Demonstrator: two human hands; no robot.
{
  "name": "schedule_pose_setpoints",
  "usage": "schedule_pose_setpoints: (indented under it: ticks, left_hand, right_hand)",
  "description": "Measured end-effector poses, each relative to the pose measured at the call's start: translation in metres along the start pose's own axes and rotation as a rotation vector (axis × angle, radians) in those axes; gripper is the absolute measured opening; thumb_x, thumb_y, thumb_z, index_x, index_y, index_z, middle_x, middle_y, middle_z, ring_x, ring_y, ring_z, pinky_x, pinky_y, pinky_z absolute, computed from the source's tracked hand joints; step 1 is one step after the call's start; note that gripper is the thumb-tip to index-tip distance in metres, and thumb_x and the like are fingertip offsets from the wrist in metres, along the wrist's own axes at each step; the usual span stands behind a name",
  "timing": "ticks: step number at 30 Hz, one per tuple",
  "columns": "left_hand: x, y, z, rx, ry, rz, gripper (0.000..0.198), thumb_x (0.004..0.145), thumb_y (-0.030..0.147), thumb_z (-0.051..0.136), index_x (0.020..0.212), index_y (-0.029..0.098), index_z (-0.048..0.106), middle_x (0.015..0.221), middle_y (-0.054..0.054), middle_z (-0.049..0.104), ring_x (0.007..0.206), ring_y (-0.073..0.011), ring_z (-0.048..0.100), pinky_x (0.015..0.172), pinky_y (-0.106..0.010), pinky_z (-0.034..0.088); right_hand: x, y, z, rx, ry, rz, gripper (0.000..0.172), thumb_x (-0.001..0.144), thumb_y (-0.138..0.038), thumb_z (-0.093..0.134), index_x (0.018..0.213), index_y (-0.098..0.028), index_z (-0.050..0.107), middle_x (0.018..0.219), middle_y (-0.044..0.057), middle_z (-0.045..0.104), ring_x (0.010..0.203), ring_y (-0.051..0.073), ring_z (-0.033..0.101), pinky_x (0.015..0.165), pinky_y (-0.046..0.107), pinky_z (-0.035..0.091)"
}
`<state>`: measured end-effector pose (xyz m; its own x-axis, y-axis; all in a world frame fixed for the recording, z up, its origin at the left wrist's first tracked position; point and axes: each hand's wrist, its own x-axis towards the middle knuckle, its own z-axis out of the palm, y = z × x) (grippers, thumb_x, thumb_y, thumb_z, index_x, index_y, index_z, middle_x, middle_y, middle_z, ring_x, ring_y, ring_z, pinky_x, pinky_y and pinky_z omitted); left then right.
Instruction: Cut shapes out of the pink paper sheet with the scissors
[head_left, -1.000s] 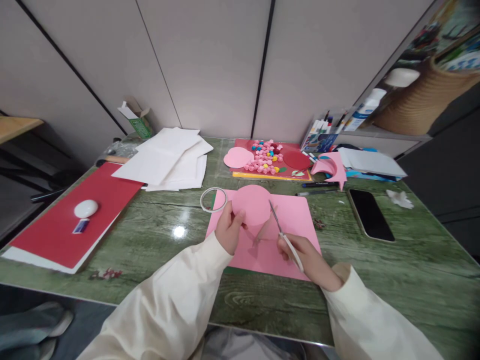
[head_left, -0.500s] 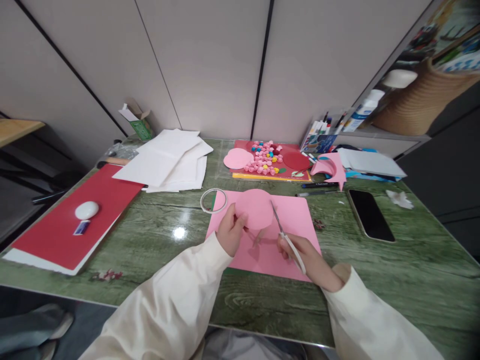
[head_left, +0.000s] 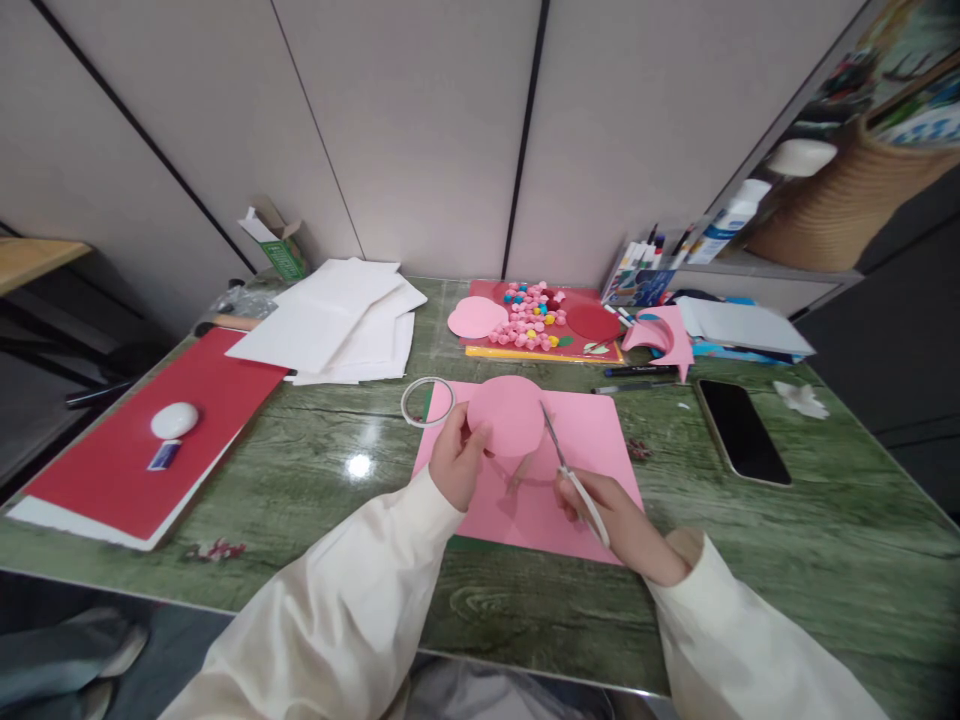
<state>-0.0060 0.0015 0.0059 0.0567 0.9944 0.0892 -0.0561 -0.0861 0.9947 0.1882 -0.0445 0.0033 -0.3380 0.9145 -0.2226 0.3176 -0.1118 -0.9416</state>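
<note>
Between thumb and fingers, my left hand grips the lower left edge of a round pink paper piece. My right hand is closed on white-handled scissors, whose blades point up and left at the right edge of the round piece. Whether the blades touch the paper I cannot tell. Below both hands lies a pink sheet on the table, with a shadow falling across it. A white tape roll rests at that sheet's upper left corner.
Behind are a red sheet with small pink, blue and yellow pieces, and a pink scalloped cutout. A cut pink scrap, pens and a phone lie right. White sheets and red paper lie left.
The round paper in my left hand has shifted slightly up and to the left. The scissors and my right hand are almost where they were.
</note>
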Motion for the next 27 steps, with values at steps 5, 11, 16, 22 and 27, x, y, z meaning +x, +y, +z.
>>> schedule_pose_setpoints:
  ticks: [5, 11, 16, 22, 27]
  left_hand:
    - [0.0009, -0.0032, 0.0001, -0.017, 0.011, 0.023, 0.021, 0.080, 0.031, 0.046, 0.094, 0.016, 0.049, 0.078, 0.000, 0.047, 0.063, -0.0085, 0.045, 0.056, -0.021, 0.041]
    - [0.0005, -0.0017, 0.0010, 0.016, 0.034, 0.028, 0.020, 0.081, 0.031, 0.045, 0.094, 0.017, 0.049, 0.081, 0.000, 0.049, 0.068, -0.0099, 0.046, 0.060, -0.022, 0.041]
    - [-0.0011, -0.0002, 0.0043, -0.016, 0.009, 0.033, 0.028, 0.077, 0.027, 0.051, 0.102, 0.017, 0.044, 0.093, -0.003, 0.052, 0.084, -0.0141, 0.050, 0.071, -0.027, 0.044]
    - [-0.0029, 0.0012, 0.0054, -0.060, -0.060, -0.031, 0.030, 0.077, 0.029, 0.051, 0.103, 0.018, 0.042, 0.088, -0.003, 0.048, 0.070, -0.0111, 0.048, 0.055, -0.023, 0.045]
    - [-0.0039, 0.0028, 0.0042, -0.089, -0.106, -0.043, 0.025, 0.078, 0.028, 0.049, 0.100, 0.018, 0.043, 0.079, 0.000, 0.046, 0.061, -0.0083, 0.045, 0.052, -0.021, 0.043]
  right_hand:
    - [-0.0002, 0.0007, 0.0001, 0.002, -0.005, -0.012, 0.033, 0.084, -0.044, 0.041, 0.067, -0.016, 0.047, 0.061, -0.002, 0.046, 0.058, 0.011, 0.043, 0.053, 0.023, 0.033]
    - [-0.0002, 0.0029, 0.0006, -0.017, -0.004, -0.016, 0.031, 0.085, -0.040, 0.040, 0.067, -0.016, 0.047, 0.062, -0.001, 0.046, 0.059, 0.011, 0.043, 0.054, 0.023, 0.034]
    - [0.0001, 0.0016, 0.0019, -0.002, -0.014, -0.008, 0.030, 0.086, -0.039, 0.040, 0.068, -0.015, 0.048, 0.061, -0.001, 0.046, 0.059, 0.011, 0.043, 0.054, 0.022, 0.034]
    - [-0.0014, -0.0010, 0.0015, 0.019, -0.016, 0.001, 0.031, 0.085, -0.039, 0.040, 0.068, -0.015, 0.049, 0.062, -0.001, 0.046, 0.058, 0.011, 0.043, 0.054, 0.023, 0.034]
    - [-0.0014, 0.0010, 0.0015, 0.018, -0.014, -0.008, 0.031, 0.084, -0.041, 0.042, 0.067, -0.015, 0.048, 0.061, -0.002, 0.045, 0.058, 0.011, 0.042, 0.054, 0.022, 0.035]
